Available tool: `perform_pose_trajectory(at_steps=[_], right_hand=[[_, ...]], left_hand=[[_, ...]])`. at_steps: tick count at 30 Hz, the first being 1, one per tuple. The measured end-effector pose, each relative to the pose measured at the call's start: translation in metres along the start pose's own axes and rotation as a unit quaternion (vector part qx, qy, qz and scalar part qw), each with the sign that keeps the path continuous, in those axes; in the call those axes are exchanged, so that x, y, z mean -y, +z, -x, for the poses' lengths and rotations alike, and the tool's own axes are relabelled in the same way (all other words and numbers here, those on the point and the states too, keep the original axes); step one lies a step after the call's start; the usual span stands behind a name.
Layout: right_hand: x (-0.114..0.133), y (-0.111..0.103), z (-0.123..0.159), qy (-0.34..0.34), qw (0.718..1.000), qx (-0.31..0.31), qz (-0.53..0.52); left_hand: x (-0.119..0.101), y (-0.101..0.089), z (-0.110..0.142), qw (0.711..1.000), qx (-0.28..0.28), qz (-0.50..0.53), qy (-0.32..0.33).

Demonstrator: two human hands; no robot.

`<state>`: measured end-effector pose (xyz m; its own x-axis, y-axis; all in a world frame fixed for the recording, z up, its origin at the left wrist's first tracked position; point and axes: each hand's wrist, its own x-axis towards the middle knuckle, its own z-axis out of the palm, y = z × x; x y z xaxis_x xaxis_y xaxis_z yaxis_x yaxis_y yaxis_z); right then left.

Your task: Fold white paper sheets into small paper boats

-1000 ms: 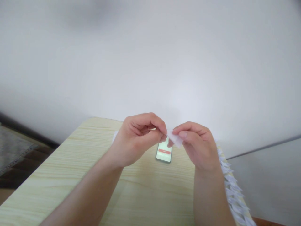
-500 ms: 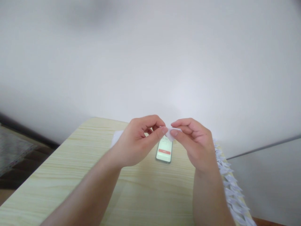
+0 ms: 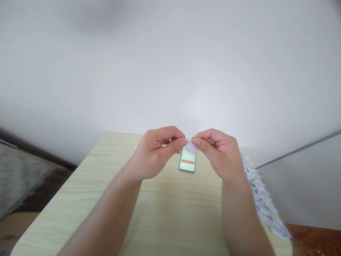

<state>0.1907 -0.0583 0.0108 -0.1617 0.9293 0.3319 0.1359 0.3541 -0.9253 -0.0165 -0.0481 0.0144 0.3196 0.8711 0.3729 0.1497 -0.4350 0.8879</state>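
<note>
A small piece of white folded paper [image 3: 191,146] is held up between my two hands, above the table. My left hand [image 3: 159,153] pinches its left edge between thumb and forefinger. On the other side, my right hand [image 3: 217,151] grips it the same way, thumb towards me. Just below the paper lies a phone [image 3: 187,164] with a lit screen and a red bar; the paper covers part of its upper end. The paper's exact folds are too blurred to make out.
The light wood-grain table [image 3: 170,213] stands against a white wall [image 3: 170,64]. Along its right edge runs a row of several folded white paper pieces [image 3: 262,195]. A bit of white paper [image 3: 135,147] shows behind my left hand. Wooden floor [image 3: 314,238] appears at lower right.
Both hands have shifted slightly up in the view, still pinching the paper. My right hand's forefinger has closed down onto it. The view has moved a little, showing more of the table's near edge.
</note>
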Motion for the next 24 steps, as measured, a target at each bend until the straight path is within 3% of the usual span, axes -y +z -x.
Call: perform_pose_trajectory(at_steps=[4,11,18,21,24], right_hand=[[-0.003,0.009,0.03,0.009,0.999,-0.016,0.028],[-0.002,0.034,0.101,-0.114,0.975,-0.086,0.17],[0.008,0.046,0.154,-0.151,0.949,-0.133,0.241],[0.011,0.045,0.167,-0.117,0.958,-0.126,0.228],[0.01,0.04,0.175,-0.018,0.983,-0.074,0.167]], left_hand=[[-0.001,0.003,0.028,1.0,0.004,-0.016,-0.019],[-0.007,0.028,0.094,0.995,-0.023,-0.091,-0.038],[-0.022,0.053,0.142,0.974,-0.067,-0.216,-0.022],[-0.027,0.062,0.156,0.972,-0.064,-0.222,-0.031],[-0.028,0.071,0.167,0.982,-0.043,-0.176,-0.048]])
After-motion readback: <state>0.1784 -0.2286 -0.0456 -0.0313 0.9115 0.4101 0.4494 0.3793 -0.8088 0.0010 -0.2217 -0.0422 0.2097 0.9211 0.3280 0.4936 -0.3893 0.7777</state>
